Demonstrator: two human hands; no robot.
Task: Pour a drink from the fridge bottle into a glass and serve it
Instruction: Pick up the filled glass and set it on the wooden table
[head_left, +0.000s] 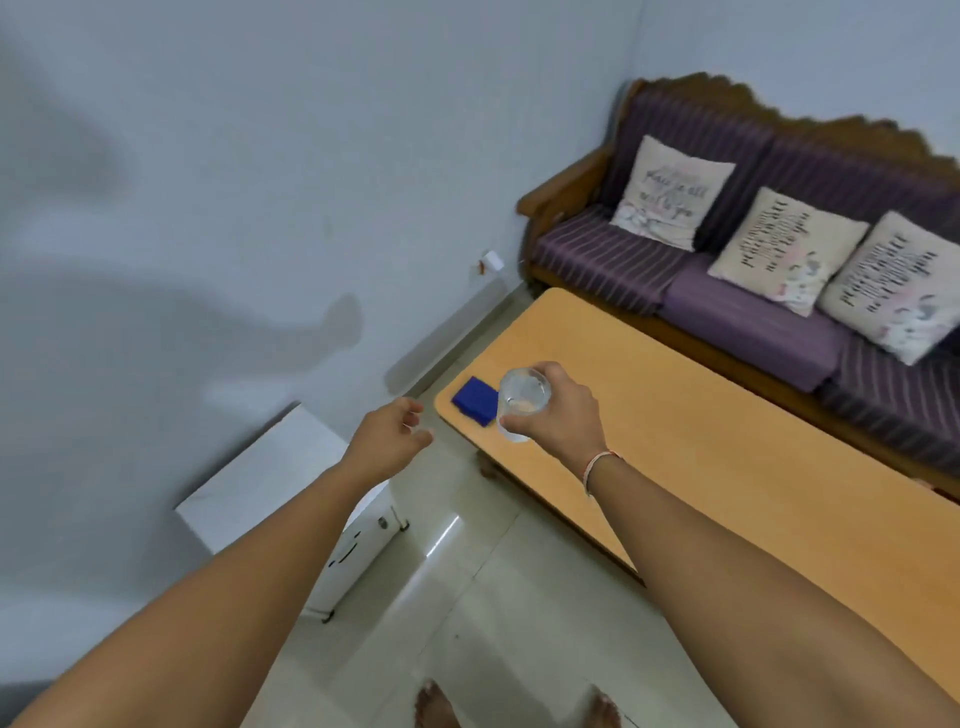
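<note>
My right hand (563, 410) grips a clear glass (521, 400) from the side and holds it upright above the near left end of the long wooden table (727, 441). The glass seems to hold some clear liquid. A blue folded cloth (475, 400) lies on the table just left of the glass. My left hand (392, 439) hovers left of the table's corner, fingers loosely curled, holding nothing. A small white fridge (291, 493) stands against the wall below my left arm, its door shut. No bottle is in sight.
A purple striped sofa (779, 322) with a wooden frame and three printed cushions runs along the far side of the table. A pale wall fills the left. Light floor tiles (467, 623) lie between the fridge and the table, with my bare feet at the bottom edge.
</note>
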